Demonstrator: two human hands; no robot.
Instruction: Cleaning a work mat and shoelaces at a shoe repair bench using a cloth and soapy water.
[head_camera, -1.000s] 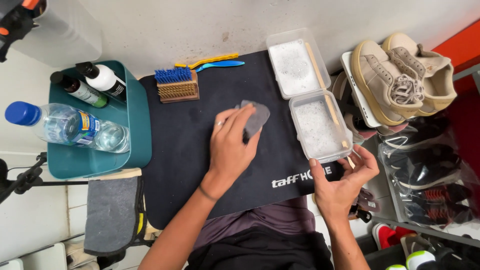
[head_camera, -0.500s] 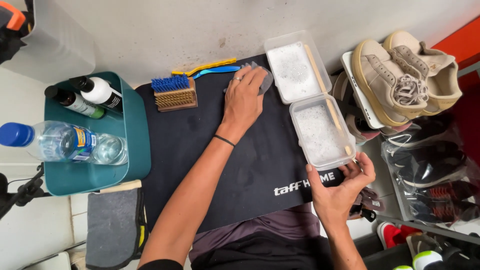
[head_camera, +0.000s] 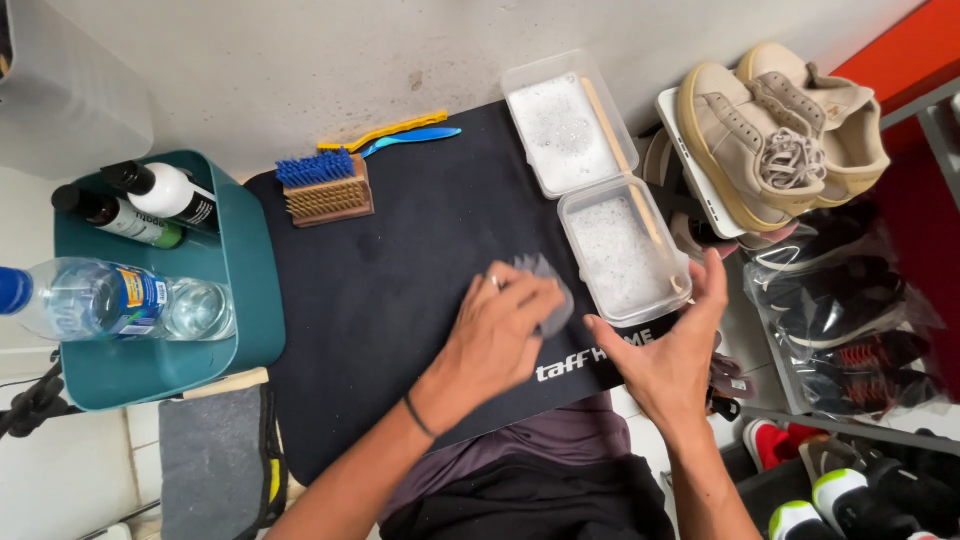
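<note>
So the left hand is flat on the black mat, just right of centre frame, fingers curled down over a grey cloth and pressing it into the mat. Only the cloth's top edge pokes out past the fingertips, so it looks pinned rather than properly gripped. The right hand is wide open, fingers spread, cupped against the near corner of the clear plastic tub at centre right, probably to keep it from sliding; it isn't holding anything. That tub has foamy water in it, and its hinged lid lies open above it with a thin wooden stick running across both.

The upper middle of the frame has a blue-bristled wooden brush plus a yellow brush and a blue brush, parked at the mat's far edge, out of the way. On the left, a teal bin keeps the water bottle and two dark-capped bottles together. Beige sneakers sit on the shoe rack in the upper right.
</note>
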